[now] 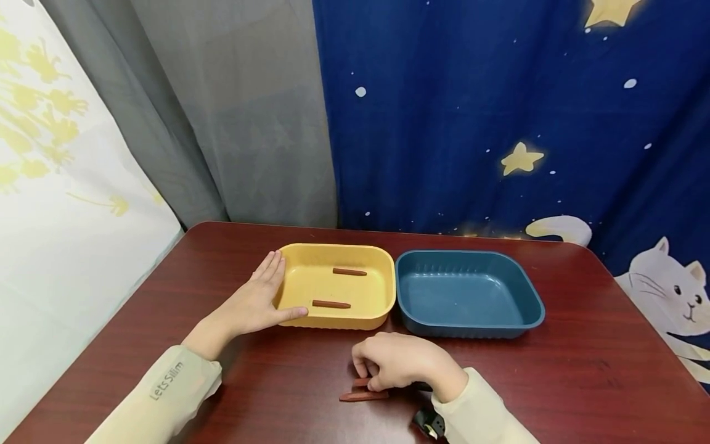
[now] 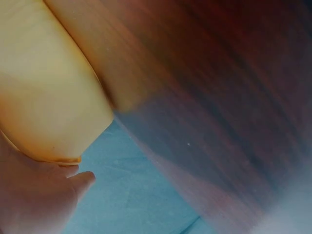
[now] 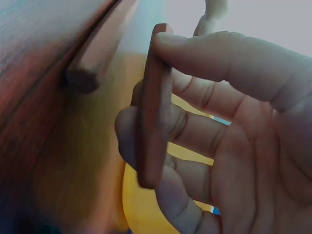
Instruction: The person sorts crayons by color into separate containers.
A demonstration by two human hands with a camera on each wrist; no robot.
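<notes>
My left hand (image 1: 252, 305) rests against the left side of a yellow tray (image 1: 338, 322), fingers straight along the rim and thumb over its front edge. Two brown sticks with tapered ends lie inside: a back stick (image 1: 349, 271) and a front stick (image 1: 331, 304). Low over the table in front of the trays, my right hand (image 1: 402, 364) pinches another brown stick (image 3: 155, 117) between thumb and fingers. Beside it, a loose brown stick (image 1: 363, 397) lies on the table. The left wrist view is blurred and shows only part of the left hand (image 2: 39, 195).
A blue tray (image 1: 471, 331) stands right beside the yellow one, with nothing visible in it. Both sit on a dark red wooden table (image 1: 588, 345). Under the right wrist is a small black device (image 1: 429, 422). Curtains (image 1: 444, 123) hang behind the table's back edge.
</notes>
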